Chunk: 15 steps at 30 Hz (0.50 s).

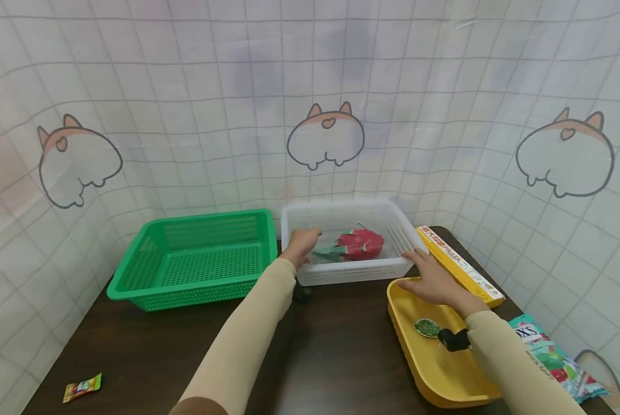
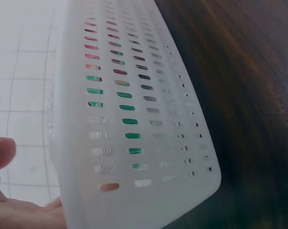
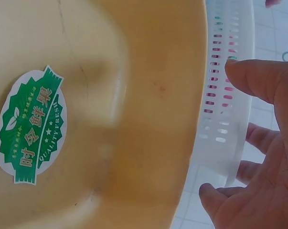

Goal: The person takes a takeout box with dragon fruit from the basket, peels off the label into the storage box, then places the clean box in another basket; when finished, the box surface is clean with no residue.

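Note:
A white slotted basket (image 1: 348, 271) stands at the back middle, holding a red thing with green pointed ends (image 1: 360, 244). My left hand (image 1: 301, 245) reaches over the basket's front left corner, thumb raised and fingers lower, inside the rim. Through a slot near that corner in the left wrist view, a bit of skin shows. At the front right corner is my right hand (image 1: 430, 278), fingertips right at the rim and thumb spread away. The right wrist view has its thumb (image 3: 258, 78) overlapping the front wall, with fingers around the corner.
A yellow tray (image 1: 419, 363) with a green label (image 1: 427, 328) lies under my right forearm. Left of the basket stands a green basket (image 1: 196, 297). A yellow pasta box (image 1: 460, 265) and a teal snack bag (image 1: 554, 357) lie right, a small wrapped snack (image 1: 82, 388) front left.

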{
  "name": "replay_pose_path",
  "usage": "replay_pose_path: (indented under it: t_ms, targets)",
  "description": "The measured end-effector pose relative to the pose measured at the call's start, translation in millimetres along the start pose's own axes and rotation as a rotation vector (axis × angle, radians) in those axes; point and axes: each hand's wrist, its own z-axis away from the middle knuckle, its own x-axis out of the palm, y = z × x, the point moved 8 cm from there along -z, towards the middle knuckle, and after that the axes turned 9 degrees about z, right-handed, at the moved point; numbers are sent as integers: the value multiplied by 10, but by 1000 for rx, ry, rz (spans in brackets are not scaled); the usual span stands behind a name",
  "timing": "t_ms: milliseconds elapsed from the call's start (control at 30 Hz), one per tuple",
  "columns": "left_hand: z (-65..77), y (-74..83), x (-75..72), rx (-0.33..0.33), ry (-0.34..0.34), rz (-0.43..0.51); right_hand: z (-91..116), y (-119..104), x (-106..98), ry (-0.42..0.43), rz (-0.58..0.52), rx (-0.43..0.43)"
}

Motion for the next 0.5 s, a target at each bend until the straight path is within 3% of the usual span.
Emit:
replay_pose_path:
  t_ms: [133, 267, 400, 500]
  targets:
    - [23, 34, -42, 41, -30, -10, -65, -5, 12, 3, 0, -11]
    - [116, 91, -145, 103, 18, -36, -114, -56, 59, -5, -15, -24]
    - [374, 234, -191, 243, 84, -38, -108, -97, 64, -21, -19, -33]
    - [613, 373, -139, 349, 71, -59, -69, -80, -18, -21, -6, -39]
